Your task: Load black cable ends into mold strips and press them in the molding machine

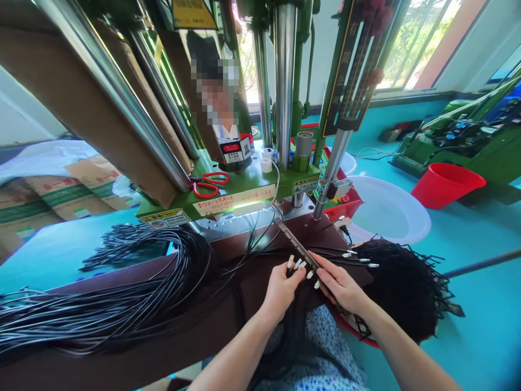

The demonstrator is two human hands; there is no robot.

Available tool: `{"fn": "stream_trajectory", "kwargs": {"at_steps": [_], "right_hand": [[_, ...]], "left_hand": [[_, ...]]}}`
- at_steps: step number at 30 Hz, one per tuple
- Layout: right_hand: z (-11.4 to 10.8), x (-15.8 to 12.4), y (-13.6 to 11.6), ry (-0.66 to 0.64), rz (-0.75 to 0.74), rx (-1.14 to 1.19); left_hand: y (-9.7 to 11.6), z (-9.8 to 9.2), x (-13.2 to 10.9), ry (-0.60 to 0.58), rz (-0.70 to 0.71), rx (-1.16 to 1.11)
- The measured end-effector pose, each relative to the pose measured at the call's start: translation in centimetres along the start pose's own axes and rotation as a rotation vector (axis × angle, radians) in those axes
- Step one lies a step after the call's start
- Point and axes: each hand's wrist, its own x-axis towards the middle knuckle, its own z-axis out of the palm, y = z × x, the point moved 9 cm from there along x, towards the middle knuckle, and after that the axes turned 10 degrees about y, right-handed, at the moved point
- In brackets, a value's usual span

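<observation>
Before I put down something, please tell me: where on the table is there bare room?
A bare patch lies on the near side of the table, between the cable bundle and left forearm. It is crowded under the bundle and around the left hand with its connectors and the right hand on the bar; loose cables run beyond them.

On my feed I can't read the handwriting on the paper strip (pixel 235 199), the left hand (pixel 281 289) hides part of the cables (pixel 288 270) it grips, and the left edge crops the black cable bundle (pixel 163 282).
</observation>
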Motion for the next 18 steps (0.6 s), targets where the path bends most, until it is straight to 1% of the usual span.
{"fn": "stream_trajectory", "kwargs": {"at_steps": [3, 5, 7, 9, 11, 13, 15, 18], "right_hand": [[0.2, -0.1, 0.0, -0.004, 0.004, -0.012], [0.2, 0.0, 0.0, -0.009, 0.013, 0.022], [0.3, 0.0, -0.1, -0.01, 0.015, 0.027], [0.4, 0.1, -0.3, -0.018, 0.002, -0.021], [0.5, 0.0, -0.3, -0.029, -0.007, -0.067], [0.5, 0.0, -0.1, -0.029, 0.0, -0.044], [0.3, 0.0, 0.2, -0.01, 0.022, 0.037], [-0.3, 0.1, 0.4, 0.03, 0.03, 0.139]], "left_hand": [[0.0, 0.5, -0.2, -0.072, -0.025, 0.013], [0.0, 0.7, -0.2, -0.093, -0.019, 0.018], [0.0, 1.0, -0.1, -0.104, 0.004, 0.021], [0.0, 1.1, 0.0, -0.102, 0.025, 0.034], [0.1, 1.1, 0.2, -0.093, 0.039, 0.053], [0.4, 0.9, 0.3, -0.091, 0.064, 0.096], [1.3, 0.1, 0.4, -0.054, 0.132, 0.134], [3.0, -2.4, 0.8, 0.112, 0.247, 0.118]]}}
